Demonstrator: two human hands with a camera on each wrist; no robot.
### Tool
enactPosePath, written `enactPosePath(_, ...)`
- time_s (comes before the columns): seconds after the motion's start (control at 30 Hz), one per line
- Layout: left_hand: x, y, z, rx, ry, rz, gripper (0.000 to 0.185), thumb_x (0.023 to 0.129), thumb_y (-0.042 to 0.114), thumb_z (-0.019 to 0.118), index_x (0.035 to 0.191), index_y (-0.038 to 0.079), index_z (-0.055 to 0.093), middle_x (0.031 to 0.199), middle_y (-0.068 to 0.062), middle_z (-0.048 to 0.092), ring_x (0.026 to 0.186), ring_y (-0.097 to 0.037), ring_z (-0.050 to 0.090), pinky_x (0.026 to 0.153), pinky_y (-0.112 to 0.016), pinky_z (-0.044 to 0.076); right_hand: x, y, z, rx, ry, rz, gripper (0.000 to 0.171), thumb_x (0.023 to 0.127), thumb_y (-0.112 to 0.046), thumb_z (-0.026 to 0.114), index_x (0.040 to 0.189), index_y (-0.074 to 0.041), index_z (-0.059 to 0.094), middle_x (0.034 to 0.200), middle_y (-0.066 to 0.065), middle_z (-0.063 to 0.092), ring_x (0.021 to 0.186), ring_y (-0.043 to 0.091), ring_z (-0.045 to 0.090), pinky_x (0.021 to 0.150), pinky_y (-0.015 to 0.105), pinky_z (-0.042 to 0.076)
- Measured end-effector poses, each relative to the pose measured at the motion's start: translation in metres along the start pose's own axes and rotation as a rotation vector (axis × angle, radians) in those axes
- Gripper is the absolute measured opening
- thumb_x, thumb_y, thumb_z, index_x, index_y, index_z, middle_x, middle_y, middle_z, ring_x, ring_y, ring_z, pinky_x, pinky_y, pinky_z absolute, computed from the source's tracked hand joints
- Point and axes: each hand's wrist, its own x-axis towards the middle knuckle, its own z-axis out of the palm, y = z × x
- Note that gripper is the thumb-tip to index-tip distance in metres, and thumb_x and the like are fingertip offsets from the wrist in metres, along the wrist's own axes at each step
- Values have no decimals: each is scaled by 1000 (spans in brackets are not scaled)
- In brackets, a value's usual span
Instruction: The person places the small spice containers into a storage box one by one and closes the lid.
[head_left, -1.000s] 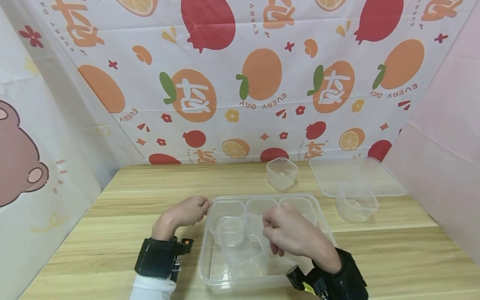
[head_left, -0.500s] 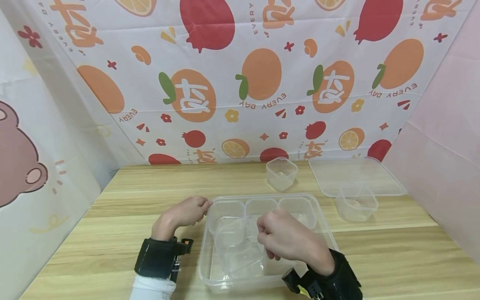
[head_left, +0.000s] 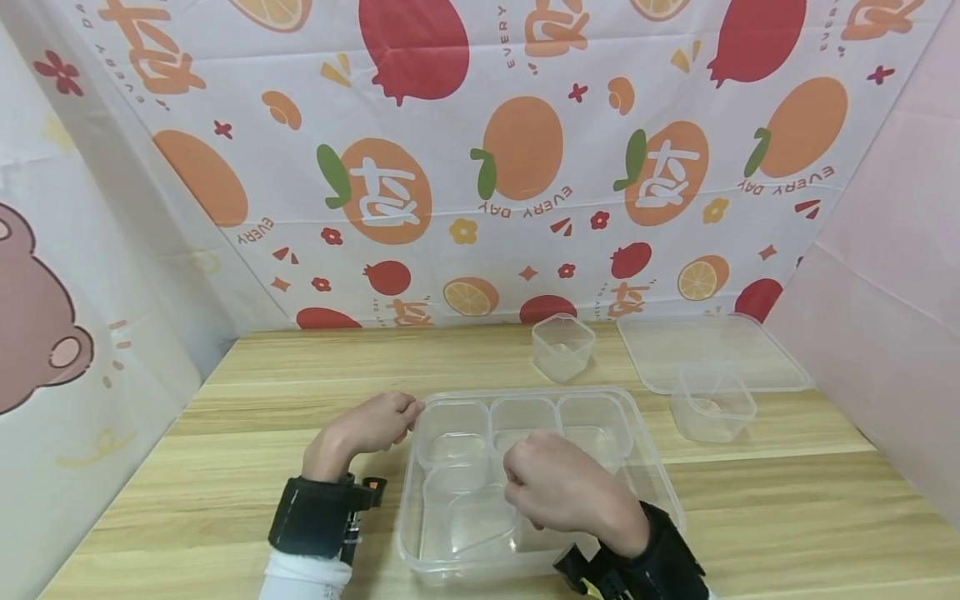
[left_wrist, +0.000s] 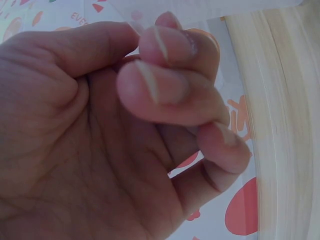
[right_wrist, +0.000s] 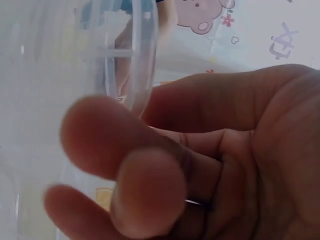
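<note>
A large clear plastic food box (head_left: 465, 567) sits on the table in front of me. Three small clear containers (head_left: 453, 429) line its far side. My left hand (head_left: 378, 421) pinches the box's rim at the far left corner; in the left wrist view its other fingers are curled. Over the box's middle, my right hand (head_left: 558, 483) pinches the rim of another small clear container (head_left: 472, 521), which lies in the near left part of the box. In the right wrist view that container's rim (right_wrist: 145, 50) runs between thumb and fingers. How deep it sits is hard to tell.
Behind the box stands one loose small container (head_left: 563, 354). Another small container (head_left: 712, 410) is at the right, by the near edge of a flat clear lid (head_left: 705, 350). A fruit-print cloth (head_left: 465, 167) hangs behind the wooden table (head_left: 247, 417).
My right hand has moved left and a little nearer with its small container, which has gone lower and more level inside the box. My left hand has stayed at the corner.
</note>
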Motion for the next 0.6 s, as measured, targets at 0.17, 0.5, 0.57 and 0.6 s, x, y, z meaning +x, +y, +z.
enactPosePath(0.17, 0, 0, 0, -3, 0, -1, 30, 110, 17, 41, 98, 2, 63, 67, -3, 46, 60, -18, 43, 58, -33, 35, 0, -1, 3, -99, 34, -9, 35, 79, 4, 55, 53, -19, 49, 42, -16, 42, 40, -7, 41, 43, 21, 34)
enactPosePath(0.5, 0, 0, -1, 1, 0, 1, 31, 110, 19, 40, 98, 2, 63, 70, -3, 47, 61, -19, 44, 58, -33, 36, 3, -1, 9, -184, 36, -20, 38, 79, 2, 59, 52, -18, 41, 48, -16, 30, 47, 0, 32, 44, 22, 26)
enactPosePath(0.57, 0, 0, -1, 3, 1, 0, 31, 110, 18, 40, 98, 2, 63, 70, -3, 47, 62, -19, 45, 58, -34, 37, 4, -1, 10, -207, 45, -25, 39, 79, 1, 59, 53, -18, 37, 52, -15, 25, 49, 1, 26, 44, 22, 24)
enactPosePath(0.6, 0, 0, -1, 4, 1, 0, 30, 110, 18, 40, 99, 2, 63, 71, -4, 47, 62, -19, 45, 59, -34, 37, 4, -1, 11, -215, 45, -22, 40, 79, 1, 60, 53, -19, 36, 53, -15, 24, 50, 2, 25, 45, 22, 23)
